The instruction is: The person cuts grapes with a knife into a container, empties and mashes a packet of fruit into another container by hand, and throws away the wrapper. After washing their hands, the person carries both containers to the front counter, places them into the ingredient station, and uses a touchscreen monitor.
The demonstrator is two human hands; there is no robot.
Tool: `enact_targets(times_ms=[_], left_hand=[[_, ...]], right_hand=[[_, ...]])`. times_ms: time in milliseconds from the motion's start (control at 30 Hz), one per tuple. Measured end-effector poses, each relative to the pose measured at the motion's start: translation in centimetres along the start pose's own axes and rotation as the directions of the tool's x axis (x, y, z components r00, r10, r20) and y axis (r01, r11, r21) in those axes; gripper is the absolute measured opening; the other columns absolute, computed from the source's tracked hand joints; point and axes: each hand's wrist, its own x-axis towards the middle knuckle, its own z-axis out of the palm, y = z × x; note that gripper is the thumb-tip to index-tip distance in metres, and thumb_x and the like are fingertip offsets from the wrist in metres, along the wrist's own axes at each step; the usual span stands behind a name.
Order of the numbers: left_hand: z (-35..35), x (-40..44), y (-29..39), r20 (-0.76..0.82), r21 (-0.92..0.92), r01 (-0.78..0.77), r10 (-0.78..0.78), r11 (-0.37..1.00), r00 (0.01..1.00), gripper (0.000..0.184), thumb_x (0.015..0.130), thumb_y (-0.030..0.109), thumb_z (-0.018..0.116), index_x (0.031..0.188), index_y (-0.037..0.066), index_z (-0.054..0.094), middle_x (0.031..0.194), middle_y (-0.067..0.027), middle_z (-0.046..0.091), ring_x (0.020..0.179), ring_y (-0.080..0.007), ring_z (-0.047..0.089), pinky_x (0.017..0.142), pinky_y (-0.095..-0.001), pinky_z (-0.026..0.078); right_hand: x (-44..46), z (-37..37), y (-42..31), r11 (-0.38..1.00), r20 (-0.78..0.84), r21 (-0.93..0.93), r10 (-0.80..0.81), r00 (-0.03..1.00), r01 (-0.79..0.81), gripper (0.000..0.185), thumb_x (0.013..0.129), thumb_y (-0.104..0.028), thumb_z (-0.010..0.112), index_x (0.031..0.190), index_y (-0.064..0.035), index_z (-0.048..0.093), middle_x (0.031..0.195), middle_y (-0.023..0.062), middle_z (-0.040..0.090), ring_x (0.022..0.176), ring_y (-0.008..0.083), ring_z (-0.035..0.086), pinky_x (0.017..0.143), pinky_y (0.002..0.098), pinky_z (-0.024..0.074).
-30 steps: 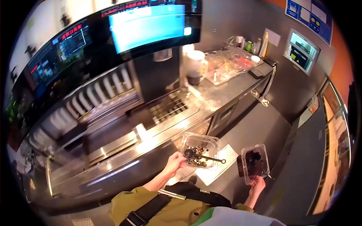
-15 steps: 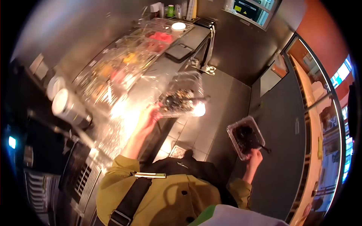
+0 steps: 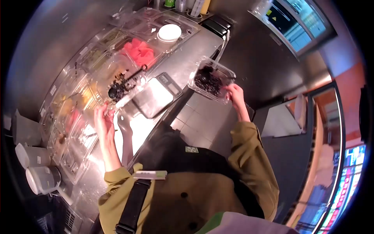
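Note:
My left hand (image 3: 104, 119) grips the near edge of a clear plastic tub (image 3: 132, 80), which holds dark and pale bits with a black spoon (image 3: 128, 81) lying across it. The tub is over the counter, beside a flat scale (image 3: 156, 97). In my right hand (image 3: 235, 94) is a second clear container (image 3: 210, 78) of dark, glossy contents, held by its right edge just past the counter's front edge.
Clear-lidded ingredient trays (image 3: 74, 117) line the counter, one showing pink pieces (image 3: 139, 52). A white round lid (image 3: 169, 32) sits at the back. White tubs (image 3: 43, 179) stand at the left. A dark cabinet (image 3: 286, 156) is at the right.
The view has turned toward the ingredient counter and come closer to it. Both containers, still in my hands, have moved from over the floor area to the counter and its edge.

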Motion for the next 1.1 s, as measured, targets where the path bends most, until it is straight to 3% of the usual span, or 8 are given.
enact_targets(times_ms=[333, 467, 500, 600, 633, 700, 867, 1100], left_hand=[[15.1, 12.1, -5.5, -0.185, -0.001, -0.097, 0.095, 0.995, 0.978, 0.012, 0.075, 0.005, 0.053, 0.079, 0.010, 0.043, 0.095, -0.0128, 0.057, 0.054, -0.0132, 0.053, 0.048, -0.0175, 0.042], [17.0, 13.8, -7.9, -0.258, -0.014, -0.145, 0.137, 0.989, 0.956, 0.010, 0.076, 0.006, 0.051, 0.078, 0.010, 0.043, 0.099, -0.0125, 0.056, 0.060, -0.0118, 0.053, 0.050, -0.0205, 0.043], [17.0, 15.0, -9.0, -0.316, 0.070, -0.203, 0.215, 0.977, 0.924, 0.007, 0.077, 0.008, 0.051, 0.080, 0.010, 0.045, 0.099, -0.0098, 0.056, 0.064, -0.0115, 0.053, 0.052, -0.0200, 0.043], [23.2, 17.8, -10.6, -0.431, 0.133, -0.262, 0.294, 0.956, 0.853, 0.004, 0.077, 0.006, 0.050, 0.079, 0.008, 0.047, 0.085, -0.0015, 0.051, 0.063, -0.0099, 0.050, 0.053, -0.0205, 0.040], [23.2, 19.0, -11.4, -0.423, 0.156, -0.218, 0.264, 0.963, 0.867, 0.005, 0.077, 0.004, 0.050, 0.079, 0.007, 0.048, 0.083, -0.0019, 0.050, 0.060, -0.0108, 0.049, 0.052, -0.0215, 0.040], [26.6, 21.0, -12.0, -0.409, 0.155, -0.237, 0.281, 0.959, 0.868, 0.004, 0.077, 0.007, 0.051, 0.080, 0.007, 0.048, 0.085, -0.0052, 0.053, 0.062, -0.0119, 0.050, 0.053, -0.0201, 0.040], [32.0, 24.3, -11.6, -0.432, 0.157, -0.149, 0.204, 0.976, 0.878, 0.005, 0.077, 0.008, 0.052, 0.079, 0.005, 0.049, 0.080, -0.0057, 0.053, 0.062, -0.0117, 0.052, 0.049, -0.0187, 0.040], [33.6, 28.8, -11.8, -0.482, 0.033, -0.048, 0.058, 0.998, 0.874, 0.008, 0.076, 0.007, 0.051, 0.076, -0.001, 0.049, 0.066, -0.0056, 0.049, 0.053, -0.0120, 0.048, 0.044, -0.0186, 0.039]], right_hand=[[27.5, 1.5, 0.1, 0.982, 0.465, -0.158, 0.165, 0.870, -0.102, 0.007, 0.078, -0.008, 0.051, 0.082, -0.0019, 0.050, 0.085, 0.0100, 0.060, 0.045, 0.0066, 0.045, 0.042, 0.0180, 0.0380], [35.4, -1.6, -2.9, 0.882, 0.743, -0.237, 0.434, 0.509, -0.407, 0.034, 0.081, -0.023, 0.054, 0.107, -0.0022, 0.046, 0.097, 0.0139, 0.056, 0.080, 0.0198, 0.058, 0.067, 0.0306, 0.0490], [39.7, -2.5, -3.0, 0.870, 0.638, -0.383, 0.493, 0.591, -0.311, 0.029, 0.079, -0.015, 0.056, 0.103, -0.0015, 0.047, 0.093, 0.0140, 0.057, 0.078, 0.0229, 0.059, 0.067, 0.0315, 0.0501], [52.5, 1.3, 1.1, 0.766, 0.579, -0.403, -0.211, 0.788, 0.501, 0.031, 0.073, -0.004, 0.053, 0.103, 0.0029, 0.046, 0.091, 0.0119, 0.057, 0.079, 0.0182, 0.057, 0.069, 0.0267, 0.0462], [51.7, 5.9, -1.0, 0.863, 0.496, -0.338, -0.175, 0.851, 0.375, 0.042, 0.071, -0.007, 0.055, 0.110, 0.0033, 0.043, 0.100, 0.0150, 0.054, 0.089, 0.0207, 0.055, 0.075, 0.0275, 0.0442], [53.4, 11.5, -0.3, 0.364, 0.687, -0.559, -0.299, 0.662, 0.745, 0.066, 0.066, -0.023, 0.060, 0.121, 0.0020, 0.033, 0.120, 0.0279, 0.036, 0.114, 0.0340, 0.035, 0.095, 0.0349, 0.0284], [55.1, 14.7, -1.2, 0.275, 0.721, -0.669, 0.013, 0.693, 0.691, 0.085, 0.065, -0.031, 0.061, 0.130, -0.0030, 0.013, 0.130, 0.0286, 0.017, 0.122, 0.0367, 0.019, 0.099, 0.0410, 0.0196], [58.2, 14.4, 2.9, 0.301, 0.779, -0.584, -0.051, 0.625, 0.754, 0.088, 0.064, -0.030, 0.062, 0.130, -0.0014, 0.012, 0.129, 0.0312, 0.016, 0.122, 0.0391, 0.018, 0.098, 0.0438, 0.0208]])
